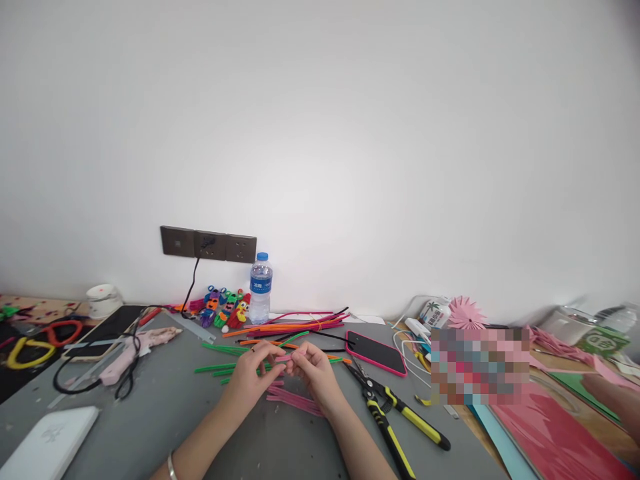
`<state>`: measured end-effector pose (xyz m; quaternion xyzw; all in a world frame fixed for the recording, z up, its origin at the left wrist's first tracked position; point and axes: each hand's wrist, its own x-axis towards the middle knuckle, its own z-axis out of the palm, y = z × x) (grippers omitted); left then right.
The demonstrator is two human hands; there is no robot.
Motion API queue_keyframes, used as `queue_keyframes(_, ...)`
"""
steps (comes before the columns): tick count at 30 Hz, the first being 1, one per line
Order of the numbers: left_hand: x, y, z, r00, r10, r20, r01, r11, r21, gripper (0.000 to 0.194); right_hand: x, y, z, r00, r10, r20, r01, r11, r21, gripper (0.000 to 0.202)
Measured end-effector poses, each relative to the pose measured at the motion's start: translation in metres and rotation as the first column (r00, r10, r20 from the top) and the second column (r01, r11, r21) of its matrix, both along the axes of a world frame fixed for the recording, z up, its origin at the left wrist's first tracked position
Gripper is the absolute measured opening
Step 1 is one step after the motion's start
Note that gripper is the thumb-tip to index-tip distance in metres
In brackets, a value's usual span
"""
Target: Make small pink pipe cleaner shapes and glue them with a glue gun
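Note:
My left hand (254,371) and my right hand (313,372) meet over the grey table (165,433). Between their fingertips is a short pink pipe cleaner piece (284,359), pinched from both sides. Green pipe cleaners (216,369) lie to the left of and behind my left hand. Several pink pipe cleaners (295,400) rest below, between my wrists. Behind my hands is a bundle of orange, red and magenta pipe cleaners (300,325).
Yellow-black pliers (395,407) and a pink-edged phone (376,353) lie right. A bottle (261,290) and small colourful figures (227,308) stand behind. A pink glue gun (117,363) and white box (50,443) lie left. Another person's hand (607,397) is far right.

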<state>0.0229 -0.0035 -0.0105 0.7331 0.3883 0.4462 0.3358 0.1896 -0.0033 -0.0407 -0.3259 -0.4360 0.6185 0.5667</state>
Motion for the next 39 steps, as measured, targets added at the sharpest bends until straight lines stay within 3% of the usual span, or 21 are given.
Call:
queue_keyframes(7, 0.001, 0.001, -0.006, 0.999, -0.004, 0.051, 0.009, 0.996, -0.09, 0.014, -0.004, -0.001, 0.0, 0.999, 0.002, 0.051, -0.006, 0.997, 0.075, 0.031)
queue_keyframes(15, 0.001, 0.0, -0.004, 0.986, -0.017, 0.167, 0.043, 0.987, -0.153, 0.018, -0.004, 0.0, -0.003, 0.993, 0.01, 0.119, -0.016, 0.999, 0.051, 0.031)
queue_keyframes(23, 0.002, 0.005, -0.009, 0.947, 0.039, 0.318, 0.099, 0.907, -0.408, 0.033, -0.004, -0.001, 0.002, 0.98, -0.109, 0.167, 0.078, 0.98, 0.182, 0.026)
queue_keyframes(27, 0.005, 0.001, -0.005, 0.923, 0.075, 0.378, 0.11, 0.889, -0.445, 0.033, -0.004, -0.003, 0.004, 0.98, -0.099, 0.176, 0.061, 0.976, 0.208, 0.023)
queue_keyframes(30, 0.006, -0.002, -0.003, 0.892, 0.056, 0.449, 0.183, 0.863, -0.471, 0.032, -0.004, -0.005, 0.006, 0.981, -0.071, 0.181, 0.031, 0.976, 0.214, 0.02)
queue_keyframes(39, 0.006, 0.002, -0.012, 0.855, 0.059, 0.515, 0.234, 0.843, -0.484, 0.029, -0.009, -0.009, 0.01, 0.983, -0.045, 0.179, 0.012, 0.983, 0.182, 0.023)
